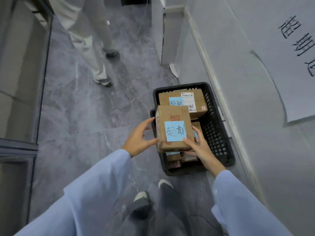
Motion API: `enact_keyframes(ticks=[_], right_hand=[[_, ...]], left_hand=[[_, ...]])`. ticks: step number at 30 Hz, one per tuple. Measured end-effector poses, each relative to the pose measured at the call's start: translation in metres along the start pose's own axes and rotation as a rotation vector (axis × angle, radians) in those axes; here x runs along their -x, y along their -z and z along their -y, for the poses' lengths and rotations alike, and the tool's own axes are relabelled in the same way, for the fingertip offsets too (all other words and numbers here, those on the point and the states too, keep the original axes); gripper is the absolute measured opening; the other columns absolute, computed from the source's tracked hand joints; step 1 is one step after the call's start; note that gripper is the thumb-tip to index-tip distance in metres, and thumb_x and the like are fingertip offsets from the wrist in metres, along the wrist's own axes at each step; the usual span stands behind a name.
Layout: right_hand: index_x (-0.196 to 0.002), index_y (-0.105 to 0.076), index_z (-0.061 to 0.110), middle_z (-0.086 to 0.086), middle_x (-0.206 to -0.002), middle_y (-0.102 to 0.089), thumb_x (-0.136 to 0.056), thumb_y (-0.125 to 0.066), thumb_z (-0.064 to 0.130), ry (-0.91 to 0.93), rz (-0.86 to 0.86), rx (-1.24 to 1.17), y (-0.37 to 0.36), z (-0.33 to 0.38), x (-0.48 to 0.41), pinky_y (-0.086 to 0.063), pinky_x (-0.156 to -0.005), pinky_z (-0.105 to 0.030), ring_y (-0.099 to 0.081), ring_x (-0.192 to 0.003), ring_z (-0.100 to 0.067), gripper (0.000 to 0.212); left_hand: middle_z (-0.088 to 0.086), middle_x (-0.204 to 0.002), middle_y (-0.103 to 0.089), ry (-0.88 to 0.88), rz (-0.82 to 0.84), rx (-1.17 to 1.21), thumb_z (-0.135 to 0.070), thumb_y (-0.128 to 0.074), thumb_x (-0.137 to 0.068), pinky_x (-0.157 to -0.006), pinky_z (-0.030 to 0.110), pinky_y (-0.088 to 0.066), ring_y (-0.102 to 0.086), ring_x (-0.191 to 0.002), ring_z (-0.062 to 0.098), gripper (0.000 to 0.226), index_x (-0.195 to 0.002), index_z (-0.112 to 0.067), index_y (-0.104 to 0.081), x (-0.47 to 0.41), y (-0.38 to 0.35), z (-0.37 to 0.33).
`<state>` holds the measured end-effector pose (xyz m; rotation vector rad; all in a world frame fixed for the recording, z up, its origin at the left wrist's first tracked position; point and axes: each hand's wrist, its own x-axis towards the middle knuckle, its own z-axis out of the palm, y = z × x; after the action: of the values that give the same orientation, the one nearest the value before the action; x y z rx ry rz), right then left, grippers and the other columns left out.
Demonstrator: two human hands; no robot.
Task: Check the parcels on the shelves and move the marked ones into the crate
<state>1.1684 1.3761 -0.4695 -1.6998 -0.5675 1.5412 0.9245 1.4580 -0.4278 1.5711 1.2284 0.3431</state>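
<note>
A brown cardboard parcel (172, 114) with a blue handwritten note on top hangs over the black plastic crate (216, 133) on the floor. My left hand (139, 138) holds the parcel's left side, thumb at its near corner. My right hand (199, 145) grips its near right corner, thumb on the blue note. Inside the crate lies another brown parcel (196, 99) with a blue note and a white shipping label at the far end. More small parcels (177, 159) lie lower down, partly hidden by the held one.
The crate stands against a grey wall (238, 57) bearing a white paper sign (300, 48) on the right. Another person's legs (92, 48) stand on the grey marble floor ahead left. A glass partition (20, 74) runs along the left. My feet (153, 193) are just behind the crate.
</note>
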Motion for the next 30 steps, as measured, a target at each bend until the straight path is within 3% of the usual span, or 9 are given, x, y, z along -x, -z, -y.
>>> enact_keyframes(ticks=[5, 9, 15, 18, 22, 25, 30], right_hand=[[-0.147, -0.029, 0.044, 0.002, -0.145, -0.048, -0.076, -0.078, 0.039, -0.030, -0.018, 0.062, 0.040, -0.026, -0.049, -0.060, -0.085, -0.039, -0.053, -0.128, -0.019, 0.086], [-0.144, -0.031, 0.040, 0.003, -0.147, -0.043, -0.085, -0.075, 0.029, -0.010, 0.014, 0.142, 0.049, -0.052, -0.087, -0.049, -0.102, -0.051, -0.044, -0.134, -0.019, 0.075], [-0.142, -0.031, 0.037, -0.001, -0.143, -0.045, -0.088, -0.072, 0.020, -0.045, 0.008, 0.120, 0.030, -0.080, -0.123, -0.050, -0.099, -0.054, -0.050, -0.128, -0.024, 0.070], [-0.141, -0.029, 0.033, 0.000, -0.143, -0.044, -0.089, -0.070, 0.015, -0.007, 0.006, 0.191, 0.028, -0.088, -0.130, -0.053, -0.094, -0.037, -0.048, -0.127, -0.016, 0.068], [-0.136, -0.031, 0.030, 0.003, -0.136, -0.045, -0.088, -0.071, 0.011, 0.010, 0.005, 0.268, 0.031, -0.092, -0.133, -0.052, -0.097, -0.050, -0.047, -0.128, -0.018, 0.065], [-0.140, -0.035, 0.020, -0.004, -0.141, -0.047, -0.087, -0.073, 0.012, 0.036, -0.027, 0.346, 0.031, -0.087, -0.132, -0.047, -0.094, -0.031, -0.047, -0.129, -0.020, 0.066], [-0.138, -0.045, 0.021, -0.007, -0.139, -0.048, -0.084, -0.075, 0.033, 0.143, -0.124, 0.624, 0.022, -0.062, -0.125, -0.045, -0.103, -0.049, -0.046, -0.128, -0.027, 0.063]], left_hand=[[-0.006, -0.159, -0.026, 0.027, -0.206, -0.450, -0.049, -0.062, -0.089, -0.116, 0.041, -0.024, -0.026, -0.144, 0.019, 0.075, -0.152, -0.030, -0.027, -0.024, -0.016, 0.026], [-0.005, -0.161, -0.022, 0.071, -0.243, -0.610, -0.066, -0.036, -0.081, -0.116, 0.046, -0.024, -0.024, -0.145, 0.025, 0.081, -0.153, -0.030, -0.025, -0.035, -0.026, 0.042], [-0.004, -0.161, -0.021, 0.099, -0.257, -0.673, -0.064, -0.036, -0.082, -0.116, 0.045, -0.022, -0.020, -0.147, 0.023, 0.081, -0.154, -0.026, -0.026, -0.042, -0.032, 0.051], [-0.003, -0.161, -0.022, 0.134, -0.256, -0.661, -0.064, -0.034, -0.081, -0.117, 0.043, -0.021, -0.020, -0.148, 0.023, 0.082, -0.154, -0.027, -0.025, -0.038, -0.032, 0.053], [-0.003, -0.161, -0.022, 0.156, -0.258, -0.659, -0.063, -0.034, -0.082, -0.117, 0.042, -0.019, -0.020, -0.148, 0.022, 0.081, -0.154, -0.028, -0.023, -0.030, -0.032, 0.055], [-0.003, -0.161, -0.023, 0.181, -0.268, -0.653, -0.064, -0.034, -0.082, -0.116, 0.040, -0.019, -0.021, -0.147, 0.022, 0.081, -0.153, -0.027, -0.025, -0.023, -0.031, 0.055], [-0.003, -0.161, -0.022, 0.219, -0.330, -0.611, -0.047, -0.059, -0.091, -0.117, 0.039, -0.017, -0.021, -0.147, 0.022, 0.073, -0.153, -0.026, -0.026, -0.006, -0.026, 0.050]])
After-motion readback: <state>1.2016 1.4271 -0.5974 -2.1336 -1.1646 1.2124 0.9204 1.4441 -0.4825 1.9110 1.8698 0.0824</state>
